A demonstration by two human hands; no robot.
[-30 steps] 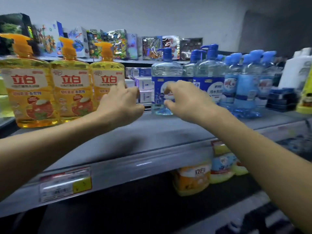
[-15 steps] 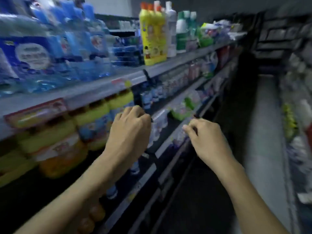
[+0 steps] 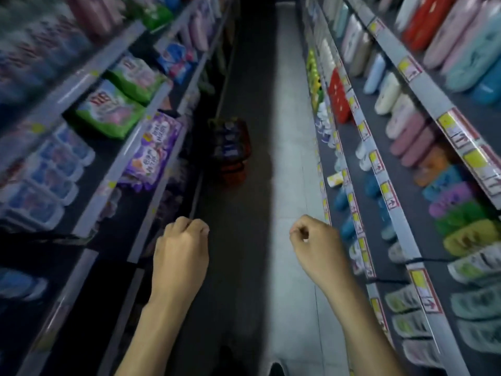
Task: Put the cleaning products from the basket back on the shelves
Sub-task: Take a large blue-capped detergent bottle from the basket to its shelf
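Note:
I look down a narrow shop aisle. A red basket [image 3: 232, 169] stands on the dark floor ahead, close to the left shelves, with several blue-and-white packs [image 3: 227, 142] stacked in it. My left hand [image 3: 180, 253] hangs in front of me over the floor, fingers curled shut with nothing in them. My right hand [image 3: 315, 249] is level with it to the right, also curled shut and holding nothing. Both hands are well short of the basket.
Left shelves [image 3: 151, 147] hold green and purple detergent bags [image 3: 151, 156] and blue-labelled bottles. Right shelves [image 3: 379, 169] carry rows of coloured slippers and small bottles, with yellow price tags on the rails. A pale strip of floor [image 3: 292, 147] runs along the right side.
My view has swung right from the dish-soap shelf to look along the aisle. Both hands left the blue bottle on the shelf and dropped low, empty and curled.

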